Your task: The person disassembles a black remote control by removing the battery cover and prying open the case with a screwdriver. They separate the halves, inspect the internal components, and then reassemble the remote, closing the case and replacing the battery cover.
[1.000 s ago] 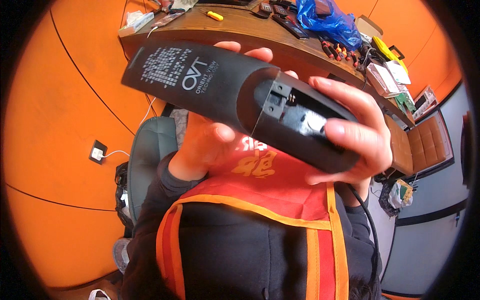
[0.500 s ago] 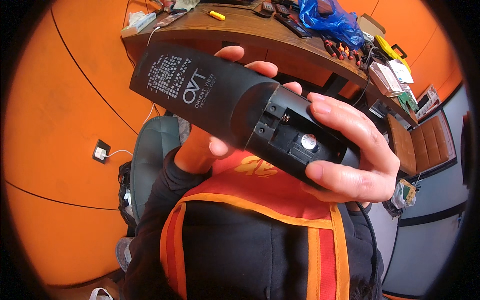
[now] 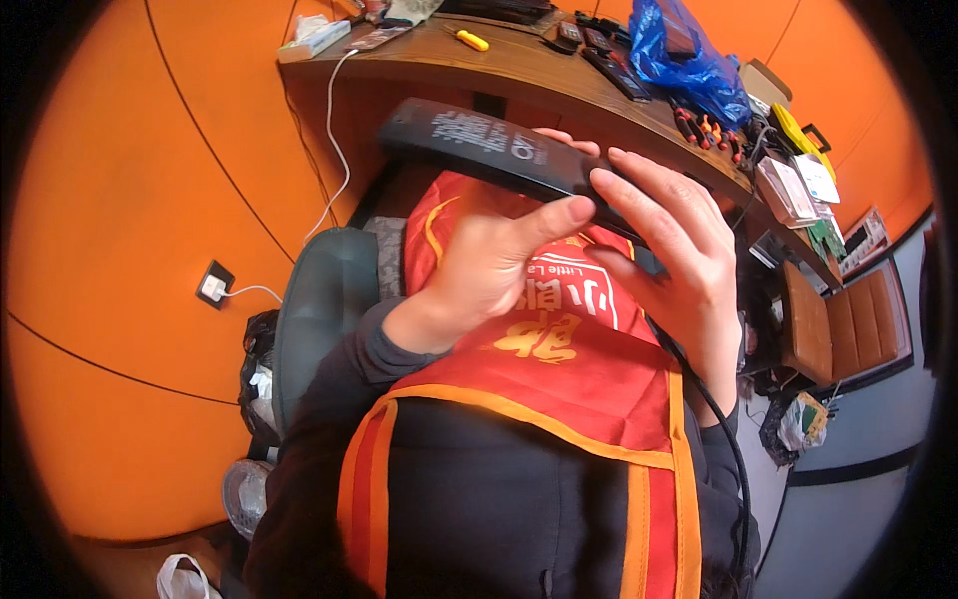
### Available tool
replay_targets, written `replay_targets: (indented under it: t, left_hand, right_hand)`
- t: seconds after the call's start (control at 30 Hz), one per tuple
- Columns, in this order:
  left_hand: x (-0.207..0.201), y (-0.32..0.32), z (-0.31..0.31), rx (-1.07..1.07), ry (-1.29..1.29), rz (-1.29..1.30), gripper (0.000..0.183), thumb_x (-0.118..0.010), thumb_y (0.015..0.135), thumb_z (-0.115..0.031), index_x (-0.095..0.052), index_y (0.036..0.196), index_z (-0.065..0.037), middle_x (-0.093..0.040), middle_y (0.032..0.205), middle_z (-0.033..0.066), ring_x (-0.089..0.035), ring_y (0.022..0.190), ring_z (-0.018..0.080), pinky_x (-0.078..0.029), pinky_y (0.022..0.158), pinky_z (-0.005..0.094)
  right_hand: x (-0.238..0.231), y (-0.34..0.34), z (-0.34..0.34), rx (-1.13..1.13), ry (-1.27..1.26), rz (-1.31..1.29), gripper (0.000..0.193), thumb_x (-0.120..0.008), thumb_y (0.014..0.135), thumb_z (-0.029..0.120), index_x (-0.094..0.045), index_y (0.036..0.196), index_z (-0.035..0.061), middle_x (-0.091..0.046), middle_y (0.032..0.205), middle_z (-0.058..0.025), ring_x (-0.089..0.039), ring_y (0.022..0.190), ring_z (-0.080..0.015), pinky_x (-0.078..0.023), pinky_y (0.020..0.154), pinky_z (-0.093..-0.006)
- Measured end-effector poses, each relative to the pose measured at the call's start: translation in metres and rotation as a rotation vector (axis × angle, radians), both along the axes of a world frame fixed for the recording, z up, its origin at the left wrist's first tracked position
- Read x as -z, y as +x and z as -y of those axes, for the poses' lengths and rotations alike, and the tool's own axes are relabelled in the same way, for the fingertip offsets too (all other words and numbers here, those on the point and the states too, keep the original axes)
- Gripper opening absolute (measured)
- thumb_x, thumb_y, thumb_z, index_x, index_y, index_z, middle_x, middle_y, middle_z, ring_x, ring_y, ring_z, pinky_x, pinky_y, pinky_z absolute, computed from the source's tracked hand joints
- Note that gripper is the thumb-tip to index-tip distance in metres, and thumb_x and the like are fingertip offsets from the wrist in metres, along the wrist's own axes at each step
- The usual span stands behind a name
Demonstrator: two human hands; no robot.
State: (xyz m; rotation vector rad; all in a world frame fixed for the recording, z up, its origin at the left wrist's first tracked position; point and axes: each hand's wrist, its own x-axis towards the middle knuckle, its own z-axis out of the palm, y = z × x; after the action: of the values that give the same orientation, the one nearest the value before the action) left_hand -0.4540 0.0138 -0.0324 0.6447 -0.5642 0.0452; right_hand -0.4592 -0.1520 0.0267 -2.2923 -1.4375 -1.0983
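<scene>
A long black handheld device (image 3: 464, 145) with pale printing on its broad face is held in front of my chest, tilted so that the face looks foreshortened. My left hand (image 3: 484, 260) grips it from below and behind, thumb along its near edge and fingertips showing past the far edge. My right hand (image 3: 679, 225) is closed around its right end, fingers over the top. That end, where a battery compartment showed earlier, is now mostly hidden by my fingers. Beneath my hands hangs the red apron (image 3: 619, 369) with orange trim.
A wooden desk (image 3: 429, 65) runs across the back, bearing a yellow-handled tool (image 3: 471, 41), a blue plastic bag (image 3: 689, 65) and several pliers (image 3: 707, 130). A green chair (image 3: 324, 319) is at left, beside the orange wall (image 3: 130, 280). A brown chair (image 3: 843, 314) stands at right.
The device has been tipped so its printed face is seen at a shallow angle. My left hand has come into fuller view, and my right fingers now cover the compartment end.
</scene>
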Motion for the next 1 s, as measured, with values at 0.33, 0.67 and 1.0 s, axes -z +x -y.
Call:
replay_targets:
  t: [0.33, 0.67, 1.0]
  left_hand:
    - [0.005, 0.001, 0.005, -0.096, 0.012, -0.027, 0.048, -0.066, 0.073, 0.008, -0.044, 0.115, 0.003, -0.057, 0.106, 0.0114, -0.057, 0.099, 0.0173, -0.049, 0.085, 0.0274]
    - [0.01, -0.002, 0.01, -0.062, -0.002, -0.12, 0.051, -0.067, 0.074, 0.005, -0.042, 0.118, 0.004, -0.055, 0.108, 0.0105, -0.053, 0.102, 0.016, -0.047, 0.086, 0.0261]
    - [-0.011, 0.012, -0.022, -0.33, 0.03, 0.322, 0.065, -0.065, 0.08, -0.026, -0.032, 0.13, -0.001, -0.043, 0.128, 0.0179, -0.043, 0.12, 0.0276, -0.043, 0.095, 0.0416]
  right_hand:
    - [0.011, 0.013, -0.008, -0.036, 0.112, -0.015, 0.042, -0.071, 0.062, 0.008, -0.063, 0.103, 0.0051, -0.062, 0.103, -0.0118, -0.062, 0.087, -0.0253, -0.051, 0.072, -0.0318]
    - [0.006, 0.018, 0.0, -0.075, 0.009, -0.023, 0.034, -0.07, 0.067, 0.006, -0.063, 0.1, 0.0014, -0.063, 0.101, -0.0166, -0.064, 0.088, -0.0285, -0.051, 0.073, -0.0312]
    - [-0.001, 0.022, 0.02, -0.124, 0.206, -0.005, 0.032, -0.068, 0.067, 0.002, -0.064, 0.099, -0.0001, -0.065, 0.096, -0.016, -0.065, 0.086, -0.0262, -0.052, 0.073, -0.0291]
